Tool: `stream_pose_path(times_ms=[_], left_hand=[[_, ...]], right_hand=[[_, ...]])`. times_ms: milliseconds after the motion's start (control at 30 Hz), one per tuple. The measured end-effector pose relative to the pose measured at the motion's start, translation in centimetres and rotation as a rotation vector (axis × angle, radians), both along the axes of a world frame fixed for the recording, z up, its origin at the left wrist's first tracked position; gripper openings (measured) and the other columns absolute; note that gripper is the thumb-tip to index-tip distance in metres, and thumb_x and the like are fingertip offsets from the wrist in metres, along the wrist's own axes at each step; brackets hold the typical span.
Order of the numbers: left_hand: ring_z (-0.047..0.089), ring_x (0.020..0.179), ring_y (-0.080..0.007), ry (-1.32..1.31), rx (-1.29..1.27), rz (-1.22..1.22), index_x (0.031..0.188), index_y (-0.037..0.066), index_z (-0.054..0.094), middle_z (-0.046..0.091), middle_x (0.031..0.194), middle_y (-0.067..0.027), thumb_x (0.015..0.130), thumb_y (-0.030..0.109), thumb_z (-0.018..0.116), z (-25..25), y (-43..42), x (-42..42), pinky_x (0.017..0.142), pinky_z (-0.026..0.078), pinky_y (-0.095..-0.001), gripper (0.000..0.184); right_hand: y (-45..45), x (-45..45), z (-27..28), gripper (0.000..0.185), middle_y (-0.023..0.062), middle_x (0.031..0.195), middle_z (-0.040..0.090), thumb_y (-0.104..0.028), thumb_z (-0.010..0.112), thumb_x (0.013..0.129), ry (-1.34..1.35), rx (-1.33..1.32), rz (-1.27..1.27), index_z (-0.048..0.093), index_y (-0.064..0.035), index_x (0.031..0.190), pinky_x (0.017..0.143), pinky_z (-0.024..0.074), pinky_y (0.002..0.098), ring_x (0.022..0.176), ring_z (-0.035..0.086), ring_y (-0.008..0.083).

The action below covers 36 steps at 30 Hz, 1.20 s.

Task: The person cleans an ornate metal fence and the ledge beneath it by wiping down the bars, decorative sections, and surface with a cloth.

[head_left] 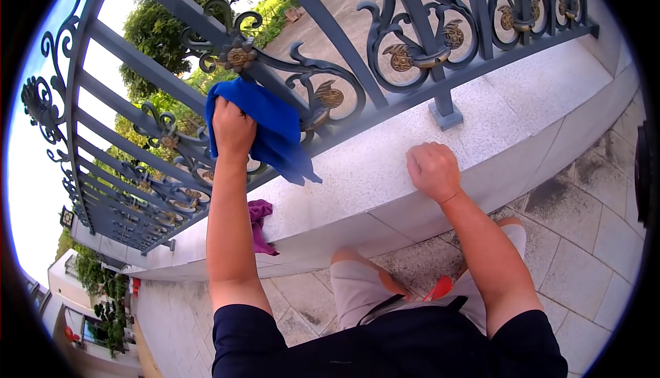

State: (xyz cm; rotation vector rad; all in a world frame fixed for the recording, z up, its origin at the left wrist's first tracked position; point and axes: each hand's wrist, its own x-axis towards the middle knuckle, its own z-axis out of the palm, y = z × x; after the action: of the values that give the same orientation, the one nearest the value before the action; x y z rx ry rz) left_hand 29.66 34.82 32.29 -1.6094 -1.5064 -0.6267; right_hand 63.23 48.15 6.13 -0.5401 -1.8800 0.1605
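Left hand (234,127): gripping the blue cloth, fingers bunched into it; fingertips hidden.
Blue cloth (275,120): against a fence (402,79) bar, beside the scrollwork (359,96), toward the ledge's (357,178) far edge; loose tail hangs below.
Right hand (434,171): curled in a loose fist, nothing visible held, at the ledge's near edge; can't tell if it bears weight.
Purple cloth (258,223): draped over the ledge's near edge, just beside the left forearm.
Snag risk: loose tail could catch; curled metal ends close by would cause it.
Knuckle risk: left hand could scrape if the cloth slips; hard scrollwork sits right there.
Drop risk: purple cloth could slide to the paving (574,206); overhang plus a forearm bump would do it.
Balance risk: right hand could slip if leaned on; edge too near.
Shirt (412,343) print: faint small mark, unreadable.
Other writing/brands: none legible.
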Motion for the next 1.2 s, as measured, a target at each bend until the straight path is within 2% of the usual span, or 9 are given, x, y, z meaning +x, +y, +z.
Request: stream_pose_path(times_ms=[233,367,467,567,700,800,900,1100,1200], left_hand=[[0.071,0.091,-0.0451,0.017,0.212,0.029,0.1,0.006,0.074,0.076,0.103,-0.0187,0.098,0.019,0.071,-0.2,2.3,0.7,0.078,0.058,-0.0492,0.014],[0.068,0.106,-0.048,-0.085,0.089,0.02,0.116,0.005,0.073,0.072,0.116,-0.0225,0.095,0.013,0.07,-0.3,0.9,1.1,0.092,0.057,-0.0507,0.023],[0.064,0.117,-0.0492,-0.012,-0.124,0.109,0.126,0.003,0.07,0.066,0.129,-0.0245,0.094,0.012,0.071,0.1,-1.4,1.3,0.1,0.054,-0.0518,0.034],[0.061,0.122,-0.049,-0.038,-0.33,0.078,0.13,0.003,0.067,0.061,0.135,-0.0241,0.091,0.009,0.074,2.0,-2.8,1.8,0.103,0.052,-0.0524,0.04],[0.062,0.117,-0.0473,-0.007,-0.333,0.007,0.124,0.004,0.068,0.063,0.129,-0.0225,0.088,0.008,0.076,2.6,-2.4,1.6,0.101,0.053,-0.0505,0.036],[0.069,0.105,-0.0448,0.033,-0.171,-0.03,0.112,0.003,0.074,0.07,0.116,-0.0221,0.092,0.011,0.077,1.5,-1.3,0.3,0.089,0.057,-0.0483,0.022],[0.072,0.094,-0.0435,-0.118,-0.035,-0.073,0.102,0.002,0.075,0.074,0.105,-0.0208,0.094,0.012,0.075,0.9,0.3,-0.2,0.081,0.058,-0.0474,0.012],[0.071,0.083,-0.0418,-0.234,0.321,-0.054,0.097,0.003,0.075,0.074,0.095,-0.0195,0.097,0.014,0.073,-0.5,3.2,1.4,0.074,0.057,-0.0452,0.011],[0.073,0.083,-0.0361,-0.34,0.458,-0.118,0.098,0.001,0.075,0.075,0.092,-0.0162,0.098,0.014,0.074,-2.0,4.5,1.5,0.074,0.056,-0.0409,0.012]], right_hand=[[0.0,0.0,-0.2,0.012,0.0102,0.077,0.067,-0.01,0.075,0.09,-0.014,-0.006,-0.008,0.066,-0.0092,0.082,0.071,0.0526,0.0464,0.075,0.066,0.0322],[-0.1,0.0,-0.1,0.007,0.011,0.08,0.07,-0.007,0.076,0.088,-0.018,-0.031,-0.007,0.07,-0.0084,0.084,0.071,0.0534,0.0468,0.076,0.067,0.034],[0.1,0.0,-0.1,0.007,0.0111,0.08,0.07,-0.007,0.076,0.088,-0.014,-0.028,-0.003,0.07,-0.0082,0.084,0.071,0.0533,0.0469,0.076,0.067,0.034],[-0.1,0.1,0.0,0.008,0.0111,0.079,0.069,-0.007,0.076,0.088,-0.011,-0.024,-0.002,0.07,-0.0082,0.083,0.071,0.0532,0.047,0.076,0.067,0.034],[0.1,0.1,0.0,0.008,0.0109,0.079,0.069,-0.007,0.075,0.088,-0.004,-0.027,0.004,0.069,-0.0084,0.083,0.071,0.0532,0.047,0.076,0.067,0.0339],[-0.1,0.0,-0.1,0.008,0.0108,0.079,0.069,-0.006,0.075,0.088,-0.003,-0.031,0.006,0.069,-0.0083,0.082,0.071,0.0532,0.0469,0.076,0.067,0.0338],[0.0,0.1,0.0,0.008,0.0108,0.078,0.069,-0.006,0.075,0.087,0.0,-0.017,-0.002,0.069,-0.0082,0.082,0.07,0.0532,0.0469,0.075,0.067,0.0338],[0.0,0.0,0.0,0.008,0.0109,0.078,0.069,-0.006,0.075,0.087,-0.012,-0.022,-0.004,0.07,-0.0084,0.082,0.07,0.0533,0.047,0.075,0.067,0.034],[-0.2,0.1,0.1,0.007,0.0108,0.079,0.069,-0.006,0.075,0.086,-0.023,-0.022,-0.004,0.07,-0.0084,0.083,0.07,0.0534,0.0469,0.076,0.067,0.0341]])
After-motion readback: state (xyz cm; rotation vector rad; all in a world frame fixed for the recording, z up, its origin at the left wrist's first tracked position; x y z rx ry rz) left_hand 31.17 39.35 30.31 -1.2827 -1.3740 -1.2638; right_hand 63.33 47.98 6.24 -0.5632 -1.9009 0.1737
